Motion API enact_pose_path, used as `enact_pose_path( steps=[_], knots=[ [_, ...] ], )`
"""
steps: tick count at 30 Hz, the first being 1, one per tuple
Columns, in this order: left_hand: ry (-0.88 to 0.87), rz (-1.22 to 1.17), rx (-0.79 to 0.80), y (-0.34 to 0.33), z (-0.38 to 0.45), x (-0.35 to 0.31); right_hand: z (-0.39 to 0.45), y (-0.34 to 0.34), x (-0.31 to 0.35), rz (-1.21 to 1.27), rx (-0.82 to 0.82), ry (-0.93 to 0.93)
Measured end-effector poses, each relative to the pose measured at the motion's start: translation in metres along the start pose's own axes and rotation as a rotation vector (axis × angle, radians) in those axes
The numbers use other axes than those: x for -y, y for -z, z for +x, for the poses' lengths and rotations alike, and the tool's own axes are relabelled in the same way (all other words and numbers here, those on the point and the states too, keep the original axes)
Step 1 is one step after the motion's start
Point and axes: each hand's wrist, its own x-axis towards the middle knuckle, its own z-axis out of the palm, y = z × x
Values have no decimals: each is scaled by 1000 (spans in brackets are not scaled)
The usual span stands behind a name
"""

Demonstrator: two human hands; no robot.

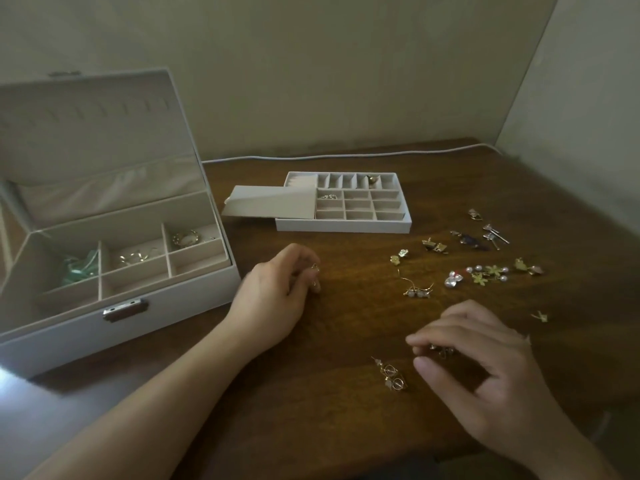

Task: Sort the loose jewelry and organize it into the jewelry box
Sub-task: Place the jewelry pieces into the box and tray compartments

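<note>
Your right hand pinches an earring low over the table, your left hand curls round another beside the box: light, snag-prone pieces, best gripped by their hooks.

White jewelry box, beige-lined tray, gold earrings, dark brown wooden table.

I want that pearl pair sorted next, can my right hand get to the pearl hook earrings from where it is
Probably yes. The pearl hook earrings lie on bare table just beyond the right hand, nothing between them. But its fingers already pinch a small earring, so that likely goes down first.
</note>
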Motion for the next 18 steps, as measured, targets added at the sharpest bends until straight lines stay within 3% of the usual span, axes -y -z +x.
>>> enact_pose_path(
  steps=[8, 18],
  knots=[
    [2, -40, 15, 1, 0, 3, 0, -1, -2, 0, 4, -2],
    [67, -262, 30, 11, -3, 7, 0, -1, -2, -25, 6, -3]
  ],
)
